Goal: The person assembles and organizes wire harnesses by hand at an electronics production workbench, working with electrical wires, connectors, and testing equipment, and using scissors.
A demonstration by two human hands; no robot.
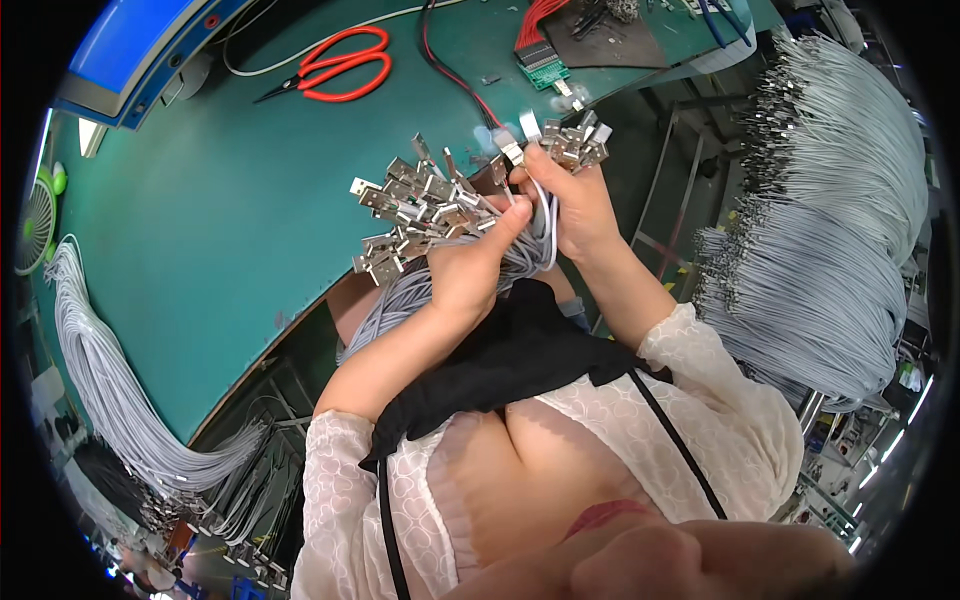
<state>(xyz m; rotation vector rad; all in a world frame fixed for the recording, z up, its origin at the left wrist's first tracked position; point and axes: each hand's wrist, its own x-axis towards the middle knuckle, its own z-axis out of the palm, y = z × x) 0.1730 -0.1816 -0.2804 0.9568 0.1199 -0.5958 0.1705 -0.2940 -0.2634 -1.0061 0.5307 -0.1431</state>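
Observation:
My left hand (468, 262) is closed round a thick bundle of grey USB cables (395, 300). Their bare metal plugs (410, 205) fan out to its left over the table edge. My right hand (578, 200) is closed on more grey cables, with several metal plugs (580, 142) sticking out beyond its fingers. At its thumb and fingertips is one USB plug (510, 148), beside the end of a red and black lead (480, 103). Whether the plug and the lead are joined, I cannot tell. The two hands almost meet at the table's front edge.
On the green table (230, 220) lie red-handled scissors (345, 68) and a small green circuit board (543, 68) with red wires. A blue-screened device (135, 50) stands at the far left. Grey cable bundles hang at the left (110, 370) and right (830, 260). A green fan (40, 220) is at the left.

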